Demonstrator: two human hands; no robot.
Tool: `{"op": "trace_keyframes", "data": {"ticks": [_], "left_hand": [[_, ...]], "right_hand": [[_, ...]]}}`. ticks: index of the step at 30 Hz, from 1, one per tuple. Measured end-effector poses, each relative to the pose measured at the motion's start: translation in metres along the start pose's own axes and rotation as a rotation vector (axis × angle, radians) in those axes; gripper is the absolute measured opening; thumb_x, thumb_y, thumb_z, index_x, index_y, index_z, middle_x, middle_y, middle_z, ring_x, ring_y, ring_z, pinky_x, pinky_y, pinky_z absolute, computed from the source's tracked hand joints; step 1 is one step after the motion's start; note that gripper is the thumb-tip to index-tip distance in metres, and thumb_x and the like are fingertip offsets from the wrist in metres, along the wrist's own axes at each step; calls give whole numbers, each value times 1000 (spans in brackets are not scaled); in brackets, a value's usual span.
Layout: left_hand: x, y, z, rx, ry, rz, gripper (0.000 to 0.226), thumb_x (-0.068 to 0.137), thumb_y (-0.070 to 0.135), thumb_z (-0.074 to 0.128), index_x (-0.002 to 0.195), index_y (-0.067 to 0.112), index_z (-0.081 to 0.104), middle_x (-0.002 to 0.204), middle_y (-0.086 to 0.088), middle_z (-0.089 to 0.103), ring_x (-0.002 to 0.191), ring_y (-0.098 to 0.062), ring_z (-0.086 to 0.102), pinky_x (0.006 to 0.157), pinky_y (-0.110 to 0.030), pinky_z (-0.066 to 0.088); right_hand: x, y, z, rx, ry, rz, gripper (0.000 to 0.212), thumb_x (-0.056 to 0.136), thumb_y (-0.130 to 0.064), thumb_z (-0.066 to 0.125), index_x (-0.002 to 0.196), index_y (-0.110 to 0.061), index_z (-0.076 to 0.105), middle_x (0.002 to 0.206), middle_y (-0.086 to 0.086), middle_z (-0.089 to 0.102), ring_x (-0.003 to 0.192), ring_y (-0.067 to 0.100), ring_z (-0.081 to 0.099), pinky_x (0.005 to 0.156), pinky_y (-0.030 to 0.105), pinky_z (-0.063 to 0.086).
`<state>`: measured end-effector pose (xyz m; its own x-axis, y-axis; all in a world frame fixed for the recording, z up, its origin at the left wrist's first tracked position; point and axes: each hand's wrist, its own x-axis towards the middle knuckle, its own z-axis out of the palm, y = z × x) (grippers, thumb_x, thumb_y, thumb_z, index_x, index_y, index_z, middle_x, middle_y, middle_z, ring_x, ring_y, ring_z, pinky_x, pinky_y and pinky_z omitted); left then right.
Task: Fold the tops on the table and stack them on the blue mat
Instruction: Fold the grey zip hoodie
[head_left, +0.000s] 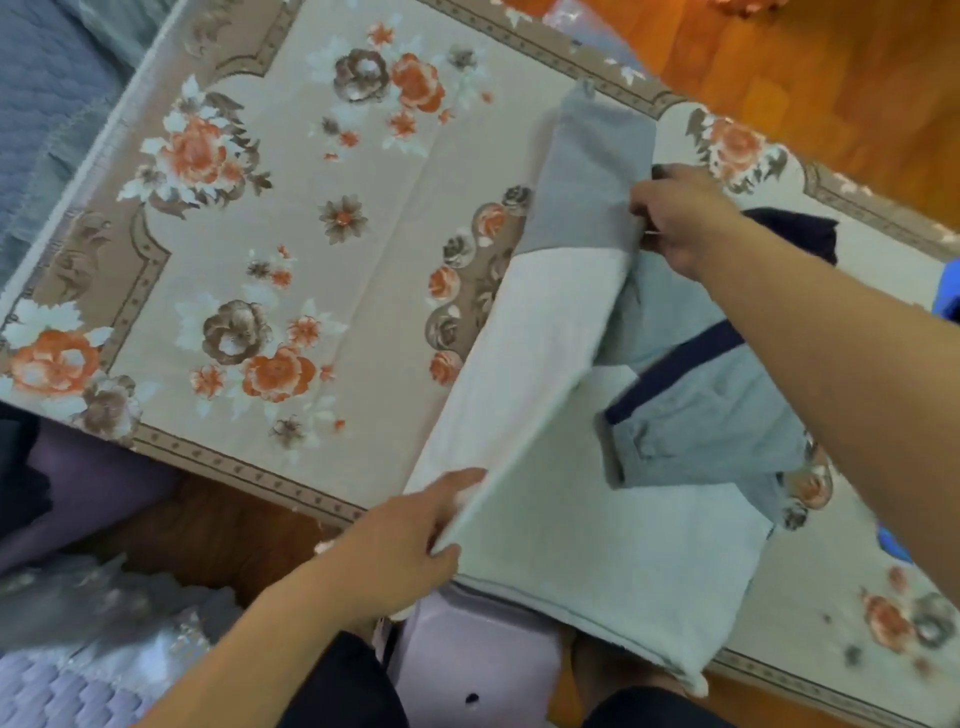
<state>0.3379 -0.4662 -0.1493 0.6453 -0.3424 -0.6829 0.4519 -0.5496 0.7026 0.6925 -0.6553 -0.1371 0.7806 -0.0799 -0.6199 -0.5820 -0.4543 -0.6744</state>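
A white top (613, 545) with grey shoulders and sleeves lies on the table's right half, its left side lifted and folded inward. My left hand (415, 540) pinches the lifted white edge near the hem at the table's front. My right hand (680, 218) grips the same fold up at the grey shoulder part (587, 171). A grey sleeve with a dark blue band (696, 415) lies across the white body. A dark navy garment (800, 231) sits behind my right arm. A sliver of blue (948, 291), possibly the mat, shows at the right edge.
The table wears a beige floral cloth (291, 218), bare on its left half. A grey quilted bed or sofa (47, 104) stands at far left. Orange wooden floor (805, 67) lies beyond. A lilac stool (467, 660) sits under the front edge.
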Motion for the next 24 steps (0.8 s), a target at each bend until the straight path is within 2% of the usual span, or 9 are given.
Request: {"op": "trace_keyframes", "data": {"ticks": [2, 4, 6, 9, 13, 15, 19, 22, 24], "left_hand": [[25, 17, 29, 138, -44, 14, 76, 100, 32, 53, 155, 56, 5, 113, 13, 62, 90, -7, 59, 72, -12, 42], [50, 25, 57, 200, -41, -19, 79, 101, 30, 50, 159, 45, -1, 140, 3, 57, 113, -19, 59, 91, -26, 47], [70, 29, 73, 258, -30, -82, 82, 101, 26, 49, 160, 40, -6, 139, 0, 57, 107, -25, 62, 94, -39, 51], [83, 31, 82, 334, -66, -102, 88, 101, 27, 49, 156, 41, -18, 119, 1, 57, 87, -20, 60, 83, -39, 55], [79, 35, 73, 346, -142, -131, 82, 100, 55, 45, 157, 42, -12, 126, 4, 57, 98, -19, 60, 90, -38, 52], [79, 39, 61, 432, -24, -62, 62, 104, 50, 39, 159, 39, 13, 130, 6, 59, 107, -20, 62, 93, -39, 52], [93, 36, 30, 665, 583, 204, 44, 97, 26, 57, 141, 20, 53, 132, -5, 56, 122, -29, 56, 97, -41, 51], [115, 30, 15, 784, 598, 169, 60, 101, 33, 52, 156, 19, 35, 163, -15, 27, 153, -37, 19, 120, -52, 28], [135, 31, 8, 813, 578, 169, 63, 105, 42, 41, 161, 21, 21, 169, -15, 8, 156, -36, -2, 125, -54, 15]], "right_hand": [[14, 29, -17, -69, 23, 29, 27, 80, 1, 53, 95, -15, 69, 115, 17, 70, 107, 33, 67, 88, 46, 59], [29, 51, -20, -148, 14, 27, 34, 73, -4, 56, 103, -15, 69, 109, 13, 73, 101, 31, 69, 69, 35, 59], [45, 62, -17, -191, 15, -12, 43, 70, -7, 57, 112, -14, 68, 106, 10, 72, 94, 27, 68, 59, 29, 51], [60, 63, -13, -232, 36, -70, 44, 72, -15, 59, 116, -15, 63, 109, 6, 68, 99, 24, 65, 83, 36, 58], [53, 56, -15, -305, 33, -113, 47, 76, -24, 62, 122, -15, 56, 115, 7, 63, 103, 25, 61, 93, 41, 55], [48, 47, -16, -264, 32, -124, 51, 77, -31, 68, 124, -14, 56, 115, 4, 63, 102, 24, 62, 93, 42, 56], [61, 32, -20, -83, 21, -129, 50, 92, -27, 69, 135, -13, 51, 106, -1, 59, 93, 15, 60, 80, 30, 55], [63, 18, -15, 7, -80, -94, 28, 95, -20, 67, 120, -11, 60, 95, -1, 65, 78, 9, 63, 52, 17, 49], [67, 11, -8, -37, -33, -117, 21, 91, -15, 67, 110, -9, 66, 102, 6, 70, 88, 18, 68, 59, 21, 52]]}}
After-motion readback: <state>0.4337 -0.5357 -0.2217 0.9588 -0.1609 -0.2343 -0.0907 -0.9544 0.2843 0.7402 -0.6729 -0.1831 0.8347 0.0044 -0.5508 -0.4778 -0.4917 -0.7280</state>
